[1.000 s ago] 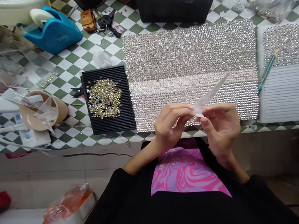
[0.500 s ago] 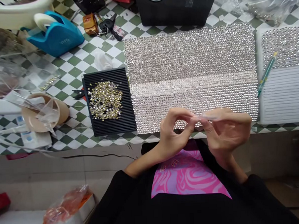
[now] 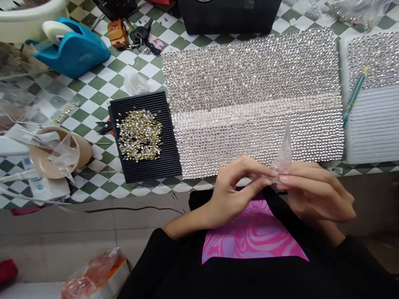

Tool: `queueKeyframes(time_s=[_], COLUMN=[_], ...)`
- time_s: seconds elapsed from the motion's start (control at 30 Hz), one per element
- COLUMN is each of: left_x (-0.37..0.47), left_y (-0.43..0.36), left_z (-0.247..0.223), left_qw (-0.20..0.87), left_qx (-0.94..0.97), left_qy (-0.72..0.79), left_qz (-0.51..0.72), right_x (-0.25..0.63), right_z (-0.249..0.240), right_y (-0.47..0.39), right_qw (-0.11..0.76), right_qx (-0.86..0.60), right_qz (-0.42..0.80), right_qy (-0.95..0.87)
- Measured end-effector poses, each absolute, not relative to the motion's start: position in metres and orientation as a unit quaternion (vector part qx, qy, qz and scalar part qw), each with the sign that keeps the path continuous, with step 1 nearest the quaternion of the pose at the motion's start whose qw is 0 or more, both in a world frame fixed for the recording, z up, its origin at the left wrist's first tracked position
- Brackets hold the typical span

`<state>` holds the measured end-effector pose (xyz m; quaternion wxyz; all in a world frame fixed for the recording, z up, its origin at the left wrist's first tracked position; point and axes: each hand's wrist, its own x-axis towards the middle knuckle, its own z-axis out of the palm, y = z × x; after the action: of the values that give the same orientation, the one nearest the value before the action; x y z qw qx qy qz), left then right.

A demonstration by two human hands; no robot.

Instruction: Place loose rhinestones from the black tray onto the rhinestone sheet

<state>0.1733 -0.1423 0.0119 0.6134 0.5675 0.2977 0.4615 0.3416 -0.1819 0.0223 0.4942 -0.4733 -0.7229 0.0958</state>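
Observation:
Both hands meet in front of my body, over the table's near edge. My left hand (image 3: 236, 189) pinches the lower end of a clear plastic piping bag (image 3: 284, 152) between thumb and fingers. From the other side my right hand (image 3: 317, 190) grips the same end, its fingers closed. The bag's narrow tip points up and away from me, above a sheet of silvery rhinestones (image 3: 249, 85). Left of that sheet lies a black ridged tray (image 3: 147, 170) with a heap of loose gold-backed rhinestones (image 3: 140, 135).
At right, a green pen (image 3: 355, 99) rests on a white ridged board (image 3: 377, 128) partly covered in stones. A beige cup (image 3: 84, 148) with plastic bags, a blue tape dispenser (image 3: 79, 51), keys (image 3: 143, 34) and a black box (image 3: 229, 11) stand around the checkered table.
The piping bag, earlier lying nearly flat between my fingers, now points its tip upward. Both hands have shifted slightly right and toward my body.

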Motion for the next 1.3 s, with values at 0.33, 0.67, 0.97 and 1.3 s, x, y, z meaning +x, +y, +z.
queueKeyframes(time_s=[0.33,0.67,0.97,1.3], left_x=[0.182,0.179,0.177,0.178], left_y=[-0.142,-0.14,-0.138,-0.143], left_z=[-0.003,-0.005,-0.011,-0.021], left_qw=[0.52,0.709,0.753,0.604], left_qx=[0.579,0.423,0.398,0.541], left_qy=[0.333,0.374,0.341,0.359], left_qz=[0.532,0.422,0.398,0.461], right_x=[0.311,0.327,0.329,0.315], right_z=[0.001,-0.006,-0.012,-0.017], right_y=[-0.175,-0.179,-0.178,-0.176], right_qw=[0.601,0.547,0.541,0.582], right_qx=[-0.54,-0.492,-0.494,-0.554], right_qz=[0.148,0.14,0.115,0.172], right_qy=[-0.57,-0.663,-0.671,-0.571])
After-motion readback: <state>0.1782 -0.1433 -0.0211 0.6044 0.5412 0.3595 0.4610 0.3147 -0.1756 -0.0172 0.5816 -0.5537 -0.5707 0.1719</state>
